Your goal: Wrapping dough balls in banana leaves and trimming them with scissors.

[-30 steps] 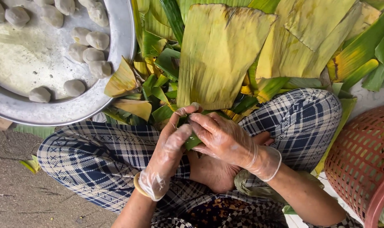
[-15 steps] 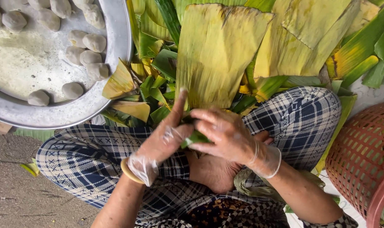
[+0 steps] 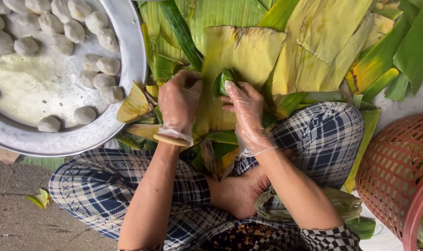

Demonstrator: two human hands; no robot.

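Note:
Both my hands wear thin clear plastic gloves. My right hand (image 3: 245, 108) holds a small green folded leaf parcel (image 3: 224, 82) at its fingertips, over a large yellowish banana leaf (image 3: 248, 51). My left hand (image 3: 178, 104) rests palm down on the leaf pile beside it, fingers curled at the edge of that leaf; whether it grips the leaf is unclear. I sit cross-legged in checked blue and white trousers (image 3: 104, 186), with a bare foot (image 3: 237, 193) below my hands.
A big round metal tray (image 3: 104, 132) at the upper left holds several pale dough balls (image 3: 96, 65). More green and yellow banana leaves (image 3: 341, 42) lie spread ahead. A red plastic basket (image 3: 399, 172) stands at the right. Grey ground (image 3: 16, 218) shows at lower left.
Both hands have moved forward from above my lap to the leaf pile. The right hand has carried the green parcel along; the left hand has come off it and onto the leaves.

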